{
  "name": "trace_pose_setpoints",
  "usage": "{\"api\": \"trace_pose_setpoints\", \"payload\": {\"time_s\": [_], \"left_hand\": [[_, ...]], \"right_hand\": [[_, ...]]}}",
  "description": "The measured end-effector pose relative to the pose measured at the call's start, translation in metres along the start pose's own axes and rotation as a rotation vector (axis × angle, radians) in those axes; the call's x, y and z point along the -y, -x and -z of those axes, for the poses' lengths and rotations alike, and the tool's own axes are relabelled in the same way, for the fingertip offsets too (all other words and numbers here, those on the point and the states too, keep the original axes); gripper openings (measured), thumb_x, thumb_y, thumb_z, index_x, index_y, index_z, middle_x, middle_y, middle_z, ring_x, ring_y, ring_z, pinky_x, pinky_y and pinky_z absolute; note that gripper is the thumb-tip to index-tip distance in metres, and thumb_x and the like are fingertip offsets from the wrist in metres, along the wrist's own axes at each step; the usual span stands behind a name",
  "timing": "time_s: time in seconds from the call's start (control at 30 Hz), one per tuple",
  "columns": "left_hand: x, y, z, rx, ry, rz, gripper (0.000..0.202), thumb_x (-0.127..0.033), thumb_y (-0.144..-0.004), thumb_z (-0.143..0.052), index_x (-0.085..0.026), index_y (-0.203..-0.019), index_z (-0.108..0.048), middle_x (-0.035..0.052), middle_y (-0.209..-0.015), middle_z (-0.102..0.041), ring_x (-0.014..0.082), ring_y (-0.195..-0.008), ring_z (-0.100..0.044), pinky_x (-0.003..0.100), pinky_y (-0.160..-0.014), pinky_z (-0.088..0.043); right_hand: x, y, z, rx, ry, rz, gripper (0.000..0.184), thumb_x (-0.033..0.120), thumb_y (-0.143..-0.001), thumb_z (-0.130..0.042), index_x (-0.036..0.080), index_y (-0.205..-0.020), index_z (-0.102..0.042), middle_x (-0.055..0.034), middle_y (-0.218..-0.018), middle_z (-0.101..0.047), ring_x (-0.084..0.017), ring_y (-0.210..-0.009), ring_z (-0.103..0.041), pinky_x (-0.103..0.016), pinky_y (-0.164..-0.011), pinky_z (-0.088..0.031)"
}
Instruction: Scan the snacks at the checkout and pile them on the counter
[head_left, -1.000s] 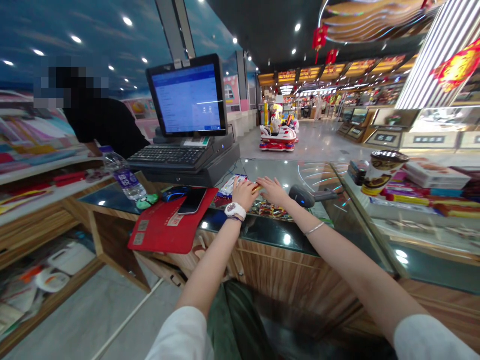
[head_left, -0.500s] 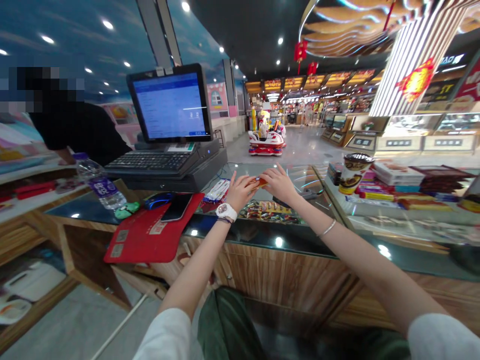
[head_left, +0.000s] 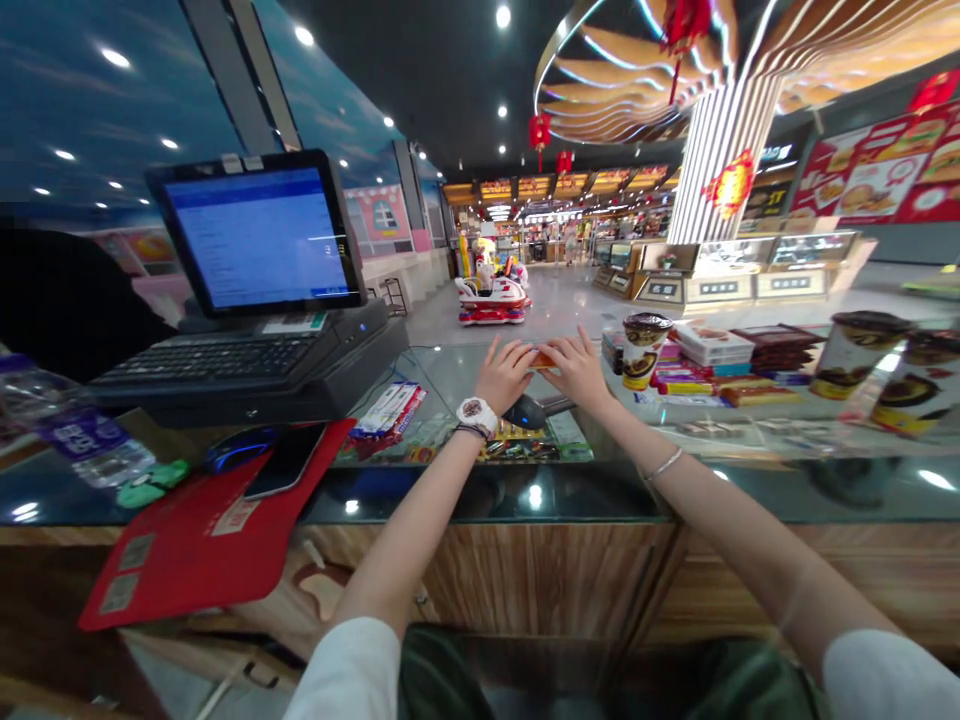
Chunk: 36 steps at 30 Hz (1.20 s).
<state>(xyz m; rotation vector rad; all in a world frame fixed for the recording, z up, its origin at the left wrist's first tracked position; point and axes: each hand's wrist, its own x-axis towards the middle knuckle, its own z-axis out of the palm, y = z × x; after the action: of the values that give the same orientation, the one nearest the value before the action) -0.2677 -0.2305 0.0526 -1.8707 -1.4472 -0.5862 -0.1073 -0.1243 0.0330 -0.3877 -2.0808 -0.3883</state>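
Over the glass counter (head_left: 442, 365), both hands meet at one small, flat orange item (head_left: 543, 360); most of it is hidden, so its kind cannot be made out. My left hand (head_left: 504, 380), with a white watch at the wrist, grips its left end. At the other end, my right hand (head_left: 579, 373) pinches it between the fingers. Just below the hands lies a black handheld scanner (head_left: 525, 413), partly covered by the left hand and wrist. Several small wrapped goods (head_left: 502, 450) show under the glass there.
Left stand a monitor (head_left: 262, 235), keyboard (head_left: 210, 355) and water bottle (head_left: 90, 435). A phone (head_left: 286, 460) rests on a red mat (head_left: 217, 540), near some packets (head_left: 386, 412). Rightward are a lidded cup (head_left: 643, 352), stacked boxes (head_left: 716, 347) and larger cups (head_left: 859, 355). A person in black (head_left: 67, 290) is far left.
The view has turned to the right, so the monitor and mat sit further left and more cups show at right. Both hands still hold the orange item, and the scanner shows more plainly beneath them.
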Motion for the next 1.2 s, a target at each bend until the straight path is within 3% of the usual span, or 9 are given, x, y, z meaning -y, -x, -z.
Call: {"api": "trace_pose_setpoints", "payload": {"time_s": [0.23, 0.57, 0.8, 0.93, 1.0, 1.1, 1.2], "left_hand": [[-0.01, -0.025, -0.015, 0.039, 0.03, -0.033, 0.039, -0.008, -0.089, -0.052, -0.02, -0.124, -0.064, 0.0067, -0.132, -0.068, 0.021, -0.121, -0.061, 0.053, -0.124, -0.028], [0.005, -0.004, -0.009, 0.016, 0.049, -0.063, 0.032, -0.014, -0.094, -0.051, -0.024, -0.12, -0.066, 0.0046, -0.133, -0.067, 0.0212, -0.122, -0.061, 0.053, -0.121, -0.033], [0.0, -0.005, -0.013, -0.016, 0.033, -0.087, 0.044, -0.009, -0.09, -0.049, -0.023, -0.129, -0.062, 0.007, -0.138, -0.063, 0.0221, -0.129, -0.057, 0.052, -0.12, -0.035], [-0.001, -0.004, -0.014, -0.001, 0.04, -0.098, 0.045, -0.009, -0.09, -0.05, -0.025, -0.129, -0.062, 0.0063, -0.133, -0.067, 0.0213, -0.122, -0.061, 0.051, -0.12, -0.035], [-0.001, -0.004, -0.014, 0.002, 0.043, -0.089, 0.044, -0.009, -0.09, -0.05, -0.027, -0.128, -0.063, 0.0061, -0.131, -0.068, 0.0208, -0.119, -0.063, 0.051, -0.12, -0.035], [-0.001, -0.003, -0.013, 0.0, 0.038, -0.069, 0.042, -0.011, -0.091, -0.051, -0.027, -0.127, -0.064, 0.0063, -0.13, -0.069, 0.0212, -0.118, -0.063, 0.052, -0.119, -0.035], [-0.001, -0.003, -0.012, -0.007, 0.025, -0.059, 0.041, -0.012, -0.092, -0.052, -0.026, -0.127, -0.064, 0.0068, -0.129, -0.069, 0.0215, -0.117, -0.063, 0.052, -0.119, -0.035]], "right_hand": [[-0.024, 0.01, 0.0, -0.001, 0.021, -0.046, 0.03, 0.03, -0.094, -0.057, 0.024, -0.122, -0.066, -0.0084, -0.108, -0.069, -0.027, -0.107, -0.061, -0.061, -0.122, -0.021], [-0.026, 0.021, -0.005, 0.001, -0.07, -0.073, 0.036, 0.032, -0.092, -0.06, 0.021, -0.126, -0.062, -0.0104, -0.119, -0.067, -0.028, -0.118, -0.058, -0.062, -0.122, -0.02], [-0.023, 0.023, -0.002, 0.004, -0.068, -0.074, 0.033, 0.037, -0.094, -0.057, 0.024, -0.124, -0.064, -0.0085, -0.115, -0.069, -0.026, -0.114, -0.06, -0.06, -0.122, -0.021], [-0.018, 0.02, -0.003, 0.015, -0.086, -0.086, 0.035, 0.037, -0.093, -0.059, 0.024, -0.125, -0.065, -0.0088, -0.117, -0.069, -0.026, -0.115, -0.06, -0.059, -0.122, -0.021], [-0.019, 0.019, -0.003, 0.019, -0.133, -0.099, 0.036, 0.037, -0.092, -0.061, 0.024, -0.125, -0.064, -0.0093, -0.119, -0.068, -0.027, -0.117, -0.059, -0.058, -0.12, -0.024], [-0.026, 0.018, -0.003, 0.004, -0.293, -0.144, 0.048, 0.043, -0.088, -0.066, 0.021, -0.13, -0.059, -0.0126, -0.124, -0.066, -0.028, -0.118, -0.059, -0.054, -0.112, -0.038], [-0.033, 0.018, -0.004, -0.037, -0.556, -0.304, 0.054, 0.053, -0.087, -0.063, 0.019, -0.128, -0.06, -0.0125, -0.115, -0.069, -0.026, -0.104, -0.064, -0.046, -0.097, -0.05]]}}
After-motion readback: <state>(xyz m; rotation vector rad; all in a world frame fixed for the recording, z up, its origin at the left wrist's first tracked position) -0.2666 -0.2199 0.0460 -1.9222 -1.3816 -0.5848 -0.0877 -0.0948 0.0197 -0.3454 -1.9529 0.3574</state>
